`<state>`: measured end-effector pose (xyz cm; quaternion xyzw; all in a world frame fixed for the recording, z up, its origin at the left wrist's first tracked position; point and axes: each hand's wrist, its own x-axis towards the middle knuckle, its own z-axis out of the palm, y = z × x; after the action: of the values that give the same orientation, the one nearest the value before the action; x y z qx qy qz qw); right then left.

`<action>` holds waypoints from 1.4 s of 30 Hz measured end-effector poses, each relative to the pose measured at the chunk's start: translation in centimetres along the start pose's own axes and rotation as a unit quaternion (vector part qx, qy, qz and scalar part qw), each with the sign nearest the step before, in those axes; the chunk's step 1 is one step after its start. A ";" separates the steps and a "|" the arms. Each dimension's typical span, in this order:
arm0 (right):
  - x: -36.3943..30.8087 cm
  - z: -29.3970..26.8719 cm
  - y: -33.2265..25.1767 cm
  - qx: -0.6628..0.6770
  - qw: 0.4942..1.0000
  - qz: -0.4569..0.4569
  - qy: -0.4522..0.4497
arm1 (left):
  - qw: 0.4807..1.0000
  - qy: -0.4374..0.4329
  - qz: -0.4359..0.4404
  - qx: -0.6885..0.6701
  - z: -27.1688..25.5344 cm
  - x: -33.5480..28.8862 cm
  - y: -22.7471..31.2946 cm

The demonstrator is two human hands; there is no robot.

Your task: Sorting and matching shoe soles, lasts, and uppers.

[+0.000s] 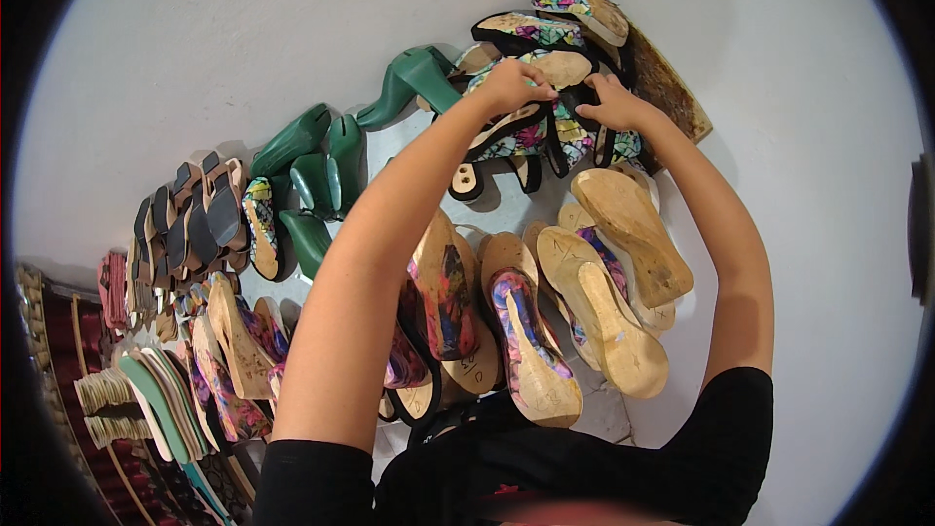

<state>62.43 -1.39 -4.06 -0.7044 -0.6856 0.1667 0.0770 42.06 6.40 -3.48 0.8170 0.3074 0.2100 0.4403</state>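
Observation:
Both arms stretch up to a heap of colourful patterned wedge sandals (579,136) with black trim. My left hand (518,88) is closed, its thumb and fingertips pinched at the edge of a wedge sandal (563,66) with a tan insole. The exact grip is partly hidden. Just to its right, my right hand (619,105) has thumb and forefinger apart beside dark straps. Above the hands, another patterned sandal (582,8) rests on the heap.
Green shoe lasts (404,88) lie left of the heap, with dark-soled footwear (200,219) farther left. Nearer me are bare wooden-looking wedges (609,321) and floral-covered wedges (526,351). Stacked insoles (156,399) stand lower left. A brown board (672,78) leans by the white wall (818,185).

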 end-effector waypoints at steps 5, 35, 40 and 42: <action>1.9 0.3 -5.5 -0.196 0.976 0.061 0.077 | 0.999 0.000 -0.048 -0.008 -3.7 -2.1 -5.3; 4.3 3.7 -6.2 -0.217 0.957 0.167 0.099 | 0.891 -0.031 -0.325 0.315 -20.5 -28.0 -23.0; 4.5 3.4 -10.1 -0.351 0.913 0.192 0.082 | 0.911 0.038 -0.353 0.212 -18.9 -27.5 -23.1; 5.0 3.8 -10.3 -0.362 0.911 0.183 0.076 | 0.891 -0.010 -0.386 0.240 -18.5 -26.5 -22.6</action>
<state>51.46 3.64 -4.81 -0.8075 -0.5505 -0.1355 -0.1628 4.35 8.66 -14.90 0.7172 0.6349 -0.0648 0.2799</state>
